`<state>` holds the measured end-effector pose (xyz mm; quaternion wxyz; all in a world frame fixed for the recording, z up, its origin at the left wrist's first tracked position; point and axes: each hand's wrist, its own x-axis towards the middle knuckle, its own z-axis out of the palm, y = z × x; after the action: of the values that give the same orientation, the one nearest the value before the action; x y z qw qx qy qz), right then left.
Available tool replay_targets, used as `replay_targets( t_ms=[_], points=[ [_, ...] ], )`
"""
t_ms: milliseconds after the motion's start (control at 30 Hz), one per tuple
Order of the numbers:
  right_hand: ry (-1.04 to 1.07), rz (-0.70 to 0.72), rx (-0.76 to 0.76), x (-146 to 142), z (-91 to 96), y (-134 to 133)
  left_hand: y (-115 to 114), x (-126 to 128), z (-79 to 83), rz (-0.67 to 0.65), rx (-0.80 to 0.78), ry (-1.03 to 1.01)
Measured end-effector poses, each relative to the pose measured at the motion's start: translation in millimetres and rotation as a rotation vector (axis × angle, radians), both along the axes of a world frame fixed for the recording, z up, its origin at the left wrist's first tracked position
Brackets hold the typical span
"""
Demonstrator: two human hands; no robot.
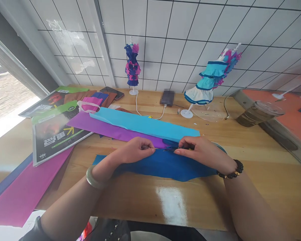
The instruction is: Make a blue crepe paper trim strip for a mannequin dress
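A deep blue fabric-like sheet (165, 169) lies on the table in front of me, its upper edge between my hands. My left hand (134, 150) pinches at that edge with thumb and forefinger; a tiny pale bit shows at the fingertips. My right hand (202, 152) is closed around small dark scissors (169, 149), whose thin blades point left toward my left fingertips. The fingers mostly hide the handles. Just beyond lie a light blue strip (145, 124) and a purple strip (110, 129), overlapping.
Plastic-covered booklets (60, 134) and a pink sheet (27, 190) lie left. A phone (112, 93) rests behind them. Two small dress stands, one with a dark blue dress (132, 65), the other a turquoise dress (203, 82), line the tiled wall. A lidded cup (256, 113) stands right.
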<state>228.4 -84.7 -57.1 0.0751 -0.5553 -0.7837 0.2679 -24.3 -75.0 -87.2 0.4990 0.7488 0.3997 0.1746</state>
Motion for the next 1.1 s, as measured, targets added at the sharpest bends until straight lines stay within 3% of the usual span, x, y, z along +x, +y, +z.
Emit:
replay_targets(
  t_ms=[333, 533, 1100],
  points=[
    [0.081, 0.056, -0.022, -1.5, -2.4, 0.4, 0.0, 2.6, -3.4, 0.031, -0.008, -0.014],
    [0.12, 0.077, -0.024, -4.6, -1.4, 0.1, -1.3, 3.9, -2.9, -0.02, 0.02, -0.031],
    [0.149, 0.113, -0.026, -11.8, -1.5, -3.5, -5.0, 6.8, 3.2, -0.006, -0.097, -0.107]
  ],
)
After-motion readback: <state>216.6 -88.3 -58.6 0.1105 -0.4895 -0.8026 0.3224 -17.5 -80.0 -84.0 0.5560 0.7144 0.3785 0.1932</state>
